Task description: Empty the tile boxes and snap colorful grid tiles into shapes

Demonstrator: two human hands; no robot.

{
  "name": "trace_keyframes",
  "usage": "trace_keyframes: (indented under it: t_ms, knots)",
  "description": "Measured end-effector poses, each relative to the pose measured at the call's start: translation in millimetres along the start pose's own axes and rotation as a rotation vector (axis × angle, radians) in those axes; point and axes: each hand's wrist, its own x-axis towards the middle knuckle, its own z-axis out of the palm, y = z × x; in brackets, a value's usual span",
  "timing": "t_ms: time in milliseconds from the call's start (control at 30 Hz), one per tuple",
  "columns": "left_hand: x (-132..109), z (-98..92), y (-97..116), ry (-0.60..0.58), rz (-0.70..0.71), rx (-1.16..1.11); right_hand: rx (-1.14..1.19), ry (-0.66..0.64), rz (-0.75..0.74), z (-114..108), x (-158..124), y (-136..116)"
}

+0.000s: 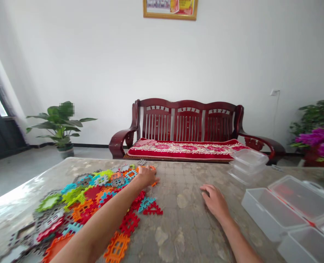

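My left hand (pixel 147 175) reaches to the far right edge of a spread of interlocking plastic building pieces (pixel 93 193) in red, orange, blue, green and grey. Its fingers are curled near an orange piece (pixel 154 183), partly hidden, and I cannot make out whether they grip it. My right hand (pixel 213 199) rests over the table with its fingers apart and nothing in them. Close to the left forearm lie a red triangular piece (pixel 153 209), a blue triangular piece (pixel 146 204) and an orange window piece (pixel 117 247).
Open clear plastic boxes (pixel 271 212) stand at the right of the table (pixel 178 230), with stacked clear containers (pixel 248 166) behind them. Beyond the table is a dark red wooden bench (pixel 189 120). Purple flowers (pixel 321 140) are at the far right, a potted plant (pixel 64 128) at the left.
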Motion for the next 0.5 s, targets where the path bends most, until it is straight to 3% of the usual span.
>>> trace_keyframes:
  t_ms: [133,267,500]
  knots:
    - [13.8,-9.9,-10.6,0.049,0.002,-0.049,-0.001,-0.026,-0.007,1.5,3.4,7.1]
    - [28.6,-2.3,-29.5,0.131,-0.026,-0.083,-0.006,-0.014,-0.009,2.7,3.2,8.0]
    - [37.2,21.3,-57.9,-0.039,-0.062,-0.118,-0.019,-0.027,0.008,0.5,2.5,4.4]
